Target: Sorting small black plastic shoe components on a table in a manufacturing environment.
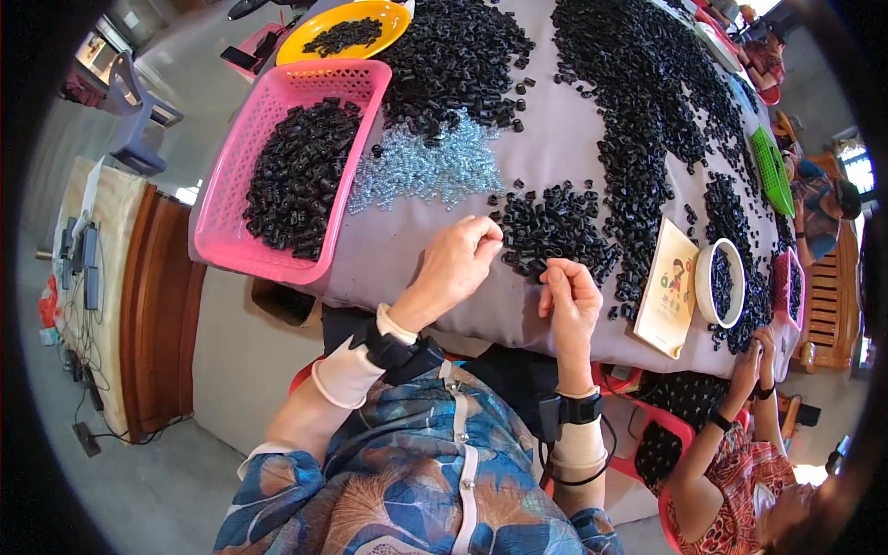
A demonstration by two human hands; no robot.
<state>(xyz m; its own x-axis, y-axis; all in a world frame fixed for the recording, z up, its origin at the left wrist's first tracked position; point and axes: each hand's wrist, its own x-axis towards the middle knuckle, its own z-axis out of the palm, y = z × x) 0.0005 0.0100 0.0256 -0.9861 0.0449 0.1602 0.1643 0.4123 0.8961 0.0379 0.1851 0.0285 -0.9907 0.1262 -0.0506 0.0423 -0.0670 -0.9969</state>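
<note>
My left hand [455,264] is closed, its thumb and fingertips pressed together by the near edge of a pile of small black plastic pieces [555,222]. Whatever it may hold is too small to make out. A short way to its right, my right hand [571,301] is also pinched, with dark pieces right at its fingertips; I cannot tell if one is between them. Beyond my left hand spreads a heap of small clear bluish pieces [430,165]. To the left, a pink basket [215,208] holds many black pieces [305,180].
Larger black heaps [638,83] cover the cloth-covered table [546,120]. A yellow plate [393,20] stands far left. At right are a booklet [668,291], a white bowl [700,285], a green basket [770,171] and a small pink basket [786,289]. Other people [740,462] sit along the right side.
</note>
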